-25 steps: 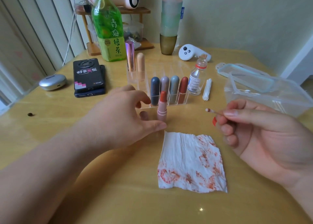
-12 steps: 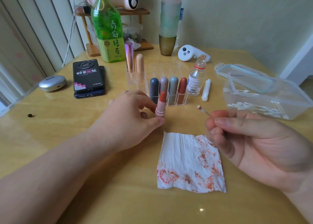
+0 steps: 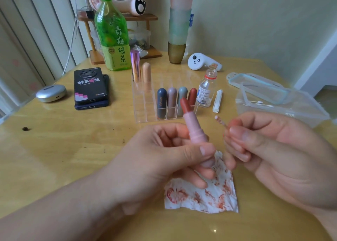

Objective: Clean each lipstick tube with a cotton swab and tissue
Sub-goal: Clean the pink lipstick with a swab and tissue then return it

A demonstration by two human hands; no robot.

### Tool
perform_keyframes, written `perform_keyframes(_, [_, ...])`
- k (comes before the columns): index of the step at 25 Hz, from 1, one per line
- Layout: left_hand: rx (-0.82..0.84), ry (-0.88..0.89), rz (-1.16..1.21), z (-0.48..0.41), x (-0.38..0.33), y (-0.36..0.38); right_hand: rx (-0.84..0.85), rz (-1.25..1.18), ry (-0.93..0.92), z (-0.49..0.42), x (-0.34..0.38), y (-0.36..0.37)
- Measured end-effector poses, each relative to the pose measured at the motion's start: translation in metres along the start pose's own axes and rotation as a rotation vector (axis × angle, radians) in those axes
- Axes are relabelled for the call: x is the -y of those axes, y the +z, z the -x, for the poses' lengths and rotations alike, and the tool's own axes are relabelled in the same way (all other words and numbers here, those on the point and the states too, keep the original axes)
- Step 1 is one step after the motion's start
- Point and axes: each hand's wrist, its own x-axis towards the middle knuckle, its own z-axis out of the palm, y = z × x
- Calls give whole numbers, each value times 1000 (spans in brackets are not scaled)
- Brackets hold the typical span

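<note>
Since the frame half a second earlier, the lipstick (image 3: 195,129) had left the table (image 3: 54,149) in front of the organizer (image 3: 145,109) and was held up over the tissue (image 3: 209,195). The right hand had also drawn in closer to it.

Left hand (image 3: 164,155): fingers curled, thumb across the front, gripping the lipstick by the lower barrel. The tube was tilted, with the bullet end up and leaning left.

Cotton swab (image 3: 220,121): tip just right of the lipstick, not touching it. The tip looked faintly pink.

Right hand (image 3: 273,155): fingers curled, thumb and fingertips pinching the swab's stick.

Lipstick: uncapped, with a smooth pale pink cylindrical barrel stepped at the collar. The bullet was matte brick red and rounded at the top.

Tissue: white and crinkled, smeared with red-orange marks. It lay flat on the table beneath both hands, partly covered by them.

Surroundings, left to right: a glossy yellow wood-grain table; a rounded silver case (image 3: 50,93); two stacked dark phones (image 3: 90,87); a green plastic tea bottle (image 3: 113,36). The clear acrylic organizer held four capped tubes (image 3: 162,104) in its front row, in navy, mauve, grey-green and rust. A small clear bottle (image 3: 207,89) stood open just right of it. A translucent plastic box (image 3: 284,104) was at the far right.
</note>
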Motion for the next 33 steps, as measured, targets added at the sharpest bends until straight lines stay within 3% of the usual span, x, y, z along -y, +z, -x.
perform_keyframes(3, [-6,-25,32,0,0,2,-65,289,-117,3,-1,-1])
perform_keyframes(9, [-24,-54,11,1,1,6,-87,503,-355,7,2,6])
perform_keyframes(22, [-72,-14,26,0,1,5,-82,617,-351,8,6,3])
perform_keyframes(27, [-5,-14,84,0,1,4,-106,610,-327,8,6,3])
perform_keyframes(33, [-98,-20,-48,0,3,6,-76,607,-308,10,4,8])
